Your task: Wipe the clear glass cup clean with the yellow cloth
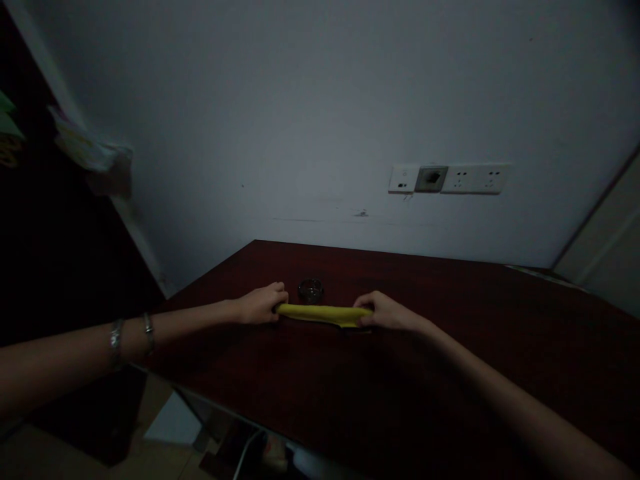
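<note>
The fingers [279, 295] of the left hand [260, 305] are curled shut over one end of a yellow cloth [323, 313]. The fingers [364, 307] of the right hand [385, 311] are closed over its other end. The cloth is gathered into one long narrow strip, stretched almost level between the two hands. It lies low over the table [450, 347], near the table's far middle. In the dim light I cannot tell whether it touches the wood.

The table is dark reddish-brown and smooth, and its far edge meets a plain pale wall [300, 100]. The room is poorly lit. At the lower left, past the near table edge, a strip of lighter floor [150, 460] shows.

Just behind the cloth, between the hands, stands a small glass dish [311, 290], close to the strip but apart from both hands. Higher on the wall is a row of socket plates [450, 179], one grey and the others white. A pale panel [610, 247] leans in at the far right. At the upper left something light hangs blurred [85, 147], too unclear to name. Nothing lies between the hands and the cloth.

In count: two hands, one yellow cloth, one glass dish, one table and two bracelets [116, 337] on the left wrist.
</note>
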Tool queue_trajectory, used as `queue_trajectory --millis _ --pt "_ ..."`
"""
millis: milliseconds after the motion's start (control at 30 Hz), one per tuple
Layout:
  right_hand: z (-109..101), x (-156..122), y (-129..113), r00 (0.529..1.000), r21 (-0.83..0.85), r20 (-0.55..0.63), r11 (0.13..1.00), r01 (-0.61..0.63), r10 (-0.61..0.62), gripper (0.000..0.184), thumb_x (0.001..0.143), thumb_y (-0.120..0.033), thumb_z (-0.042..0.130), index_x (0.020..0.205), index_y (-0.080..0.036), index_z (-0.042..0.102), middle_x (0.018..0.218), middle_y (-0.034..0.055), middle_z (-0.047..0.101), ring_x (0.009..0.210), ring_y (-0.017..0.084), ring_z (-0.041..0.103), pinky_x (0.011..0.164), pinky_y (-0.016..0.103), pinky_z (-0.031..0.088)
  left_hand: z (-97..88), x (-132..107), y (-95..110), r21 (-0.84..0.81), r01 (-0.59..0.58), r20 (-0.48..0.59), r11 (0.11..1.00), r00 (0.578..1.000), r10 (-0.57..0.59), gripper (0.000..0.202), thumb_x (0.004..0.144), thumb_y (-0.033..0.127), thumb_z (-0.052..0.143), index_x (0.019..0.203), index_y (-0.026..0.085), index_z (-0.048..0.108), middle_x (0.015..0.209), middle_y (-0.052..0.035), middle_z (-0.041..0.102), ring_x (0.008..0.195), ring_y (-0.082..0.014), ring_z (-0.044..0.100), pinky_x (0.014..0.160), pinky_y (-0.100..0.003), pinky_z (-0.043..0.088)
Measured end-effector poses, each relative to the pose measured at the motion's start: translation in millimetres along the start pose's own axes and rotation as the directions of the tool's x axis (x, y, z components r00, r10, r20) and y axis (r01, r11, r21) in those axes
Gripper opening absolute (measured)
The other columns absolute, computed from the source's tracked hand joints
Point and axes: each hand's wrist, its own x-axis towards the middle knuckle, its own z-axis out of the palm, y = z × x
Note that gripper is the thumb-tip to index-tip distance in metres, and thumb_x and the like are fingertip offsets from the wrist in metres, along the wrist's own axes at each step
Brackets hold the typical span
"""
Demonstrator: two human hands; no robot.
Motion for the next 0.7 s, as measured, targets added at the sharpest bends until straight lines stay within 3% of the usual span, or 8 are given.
queue_trajectory --millis 167,333,500,700 --pt "-5 30 8 0.993 -0.050 -0.116 0.998 -0.023 0.017 0.026 0.065 -0.014 0.059 0.089 -0.015 0.070 0.081 0.0026 0.068 0.074 0.016 0.061 0.065 0.025 0.046 -2.0 10 -7 0.172 -0.007 -0.012 0.985 1.000 0.010 0.023 0.071 0.021 0.057 0.093 0.016 0.056 0.102 -0.0106 0.051 0.094 -0.0247 0.051 0.078 -0.034 0.045" --pt "3 46 3 0.971 -0.174 -0.235 0.981 -0.080 0.038 0.025 0.066 -0.013 0.060 0.088 -0.019 0.071 0.087 0.0047 0.064 0.083 0.018 0.057 0.075 0.028 0.044 3.4 26 -7 0.350 -0.025 0.001 0.936 1.000 0.026 0.023 0.072 0.013 0.051 0.094 0.012 0.060 0.102 -0.0164 0.053 0.096 -0.0281 0.050 0.081 -0.039 0.044" --pt "10 57 0 0.928 -0.275 -0.370 0.948 -0.159 0.048 0.025 0.071 -0.016 0.059 0.093 -0.021 0.070 0.101 0.0108 0.054 0.098 0.026 0.049 0.083 0.039 0.040 6.6 43 -8 0.329 0.073 -0.043 0.942 0.997 -0.062 0.029 0.072 0.008 0.049 0.099 0.010 0.060 0.109 -0.0199 0.052 0.104 -0.0309 0.047 0.080 -0.040 0.045" --pt "23 72 -1 0.878 -0.272 -0.478 0.949 -0.157 0.009 0.026 0.076 -0.018 0.057 0.099 -0.023 0.068 0.107 0.0125 0.047 0.103 0.029 0.044 0.080 0.038 0.042 12.8 62 -6 0.243 0.227 -0.118 0.943 0.972 -0.203 0.030 0.082 0.009 0.039 0.104 0.011 0.058 0.114 -0.0211 0.050 0.111 -0.0334 0.047 0.079 -0.041 0.046"
